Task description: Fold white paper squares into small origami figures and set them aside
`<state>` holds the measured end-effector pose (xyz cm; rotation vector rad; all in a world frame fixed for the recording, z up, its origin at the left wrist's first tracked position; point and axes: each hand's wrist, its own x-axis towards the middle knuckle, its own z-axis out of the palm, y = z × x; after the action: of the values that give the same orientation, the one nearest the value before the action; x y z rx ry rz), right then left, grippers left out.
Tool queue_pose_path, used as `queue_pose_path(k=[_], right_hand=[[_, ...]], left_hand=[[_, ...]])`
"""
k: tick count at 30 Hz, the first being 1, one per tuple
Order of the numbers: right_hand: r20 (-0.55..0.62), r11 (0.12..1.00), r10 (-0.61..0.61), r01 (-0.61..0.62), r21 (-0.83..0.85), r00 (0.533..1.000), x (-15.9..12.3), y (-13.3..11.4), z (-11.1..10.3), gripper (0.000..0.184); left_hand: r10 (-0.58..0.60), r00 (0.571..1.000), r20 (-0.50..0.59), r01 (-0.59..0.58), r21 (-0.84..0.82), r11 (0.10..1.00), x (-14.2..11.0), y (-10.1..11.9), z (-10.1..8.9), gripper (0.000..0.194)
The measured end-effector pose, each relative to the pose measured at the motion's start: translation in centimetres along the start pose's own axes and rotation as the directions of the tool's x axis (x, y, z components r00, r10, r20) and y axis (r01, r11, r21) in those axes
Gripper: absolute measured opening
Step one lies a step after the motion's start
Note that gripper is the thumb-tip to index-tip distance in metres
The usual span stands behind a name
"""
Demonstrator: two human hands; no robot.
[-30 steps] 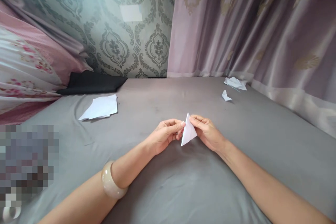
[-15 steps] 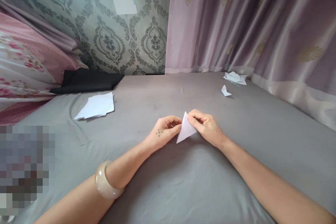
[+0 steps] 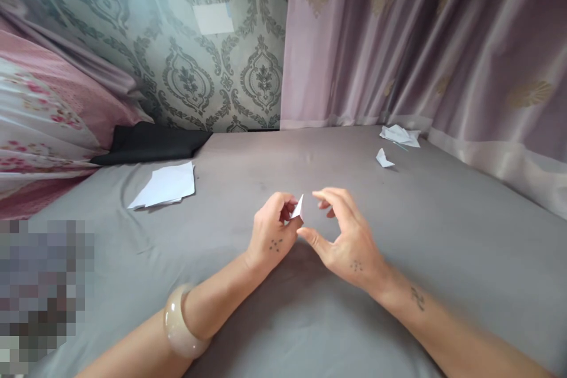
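A small folded piece of white paper is pinched between the thumb and fingers of my left hand; only a pointed, narrow part of it shows. Just to its right is my right hand, open, thumb and fingers spread apart with nothing between them. The right thumb tip lies close to the left thumb; whether they touch I cannot tell. Both hands are above the grey sheet. A light bangle circles my left forearm.
A stack of white paper sheets lies to the left, in front of a black cloth. Toward the far right stand a small folded paper piece and a pile of white papers. Curtains hang behind them.
My right hand has let go of the folded paper and opened. The paper, held in my left hand, has turned and now shows a narrower side. The view has tilted up slightly.
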<state>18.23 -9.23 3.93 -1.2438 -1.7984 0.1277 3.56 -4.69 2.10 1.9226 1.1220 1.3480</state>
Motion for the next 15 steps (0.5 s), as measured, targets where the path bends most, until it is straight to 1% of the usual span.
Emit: queue_pose_path(k=[1, 2, 4, 5, 7, 9, 10, 12, 15], right_hand=[[0.007, 1.000, 0.018, -0.018, -0.020, 1.000, -0.2, -0.2, 0.2, 0.040], [0.018, 0.998, 0.036, -0.035, -0.047, 0.999, -0.4, -0.3, 0.5, 0.032], [0.030, 0.993, 0.047, -0.043, -0.114, 0.998, -0.7, -0.5, 0.9, 0.017], [0.031, 0.987, 0.045, -0.040, -0.159, 0.999, -0.8, -0.4, 1.1, 0.014], [0.027, 0.962, 0.028, -0.019, -0.273, 0.999, -0.8, -0.2, 1.4, 0.012], [0.026, 0.911, -0.014, 0.024, -0.411, 1.000, -0.8, 0.1, 1.6, 0.017], [0.030, 0.878, -0.048, 0.056, -0.475, 0.998, -0.7, 0.3, 1.7, 0.020], [0.044, 0.810, -0.122, 0.125, -0.573, 0.992, -0.7, 0.4, 1.9, 0.022], [0.060, 0.739, -0.201, 0.192, -0.646, 0.978, -0.6, 0.2, 2.1, 0.022]], left_hand=[[0.050, 0.998, -0.025, -0.048, 0.060, 0.997, -0.1, -0.1, -0.1, 0.015], [0.102, 0.994, -0.033, -0.098, 0.115, 0.989, -0.1, -0.2, -0.1, 0.017], [0.214, 0.977, -0.014, -0.206, 0.214, 0.955, -0.3, -0.4, -0.2, 0.019], [0.272, 0.962, 0.000, -0.263, 0.255, 0.930, -0.3, -0.6, -0.2, 0.019], [0.377, 0.926, 0.013, -0.361, 0.320, 0.876, -0.3, -0.8, -0.1, 0.016], [0.434, 0.901, 0.003, -0.403, 0.376, 0.834, -0.2, -1.1, 0.1, 0.012], [0.438, 0.899, -0.007, -0.400, 0.399, 0.825, -0.1, -1.2, 0.2, 0.011], [0.396, 0.918, -0.003, -0.359, 0.416, 0.835, 0.0, -1.3, 0.3, 0.019], [0.272, 0.959, 0.075, -0.281, 0.336, 0.899, 0.2, -1.2, 0.4, 0.038]])
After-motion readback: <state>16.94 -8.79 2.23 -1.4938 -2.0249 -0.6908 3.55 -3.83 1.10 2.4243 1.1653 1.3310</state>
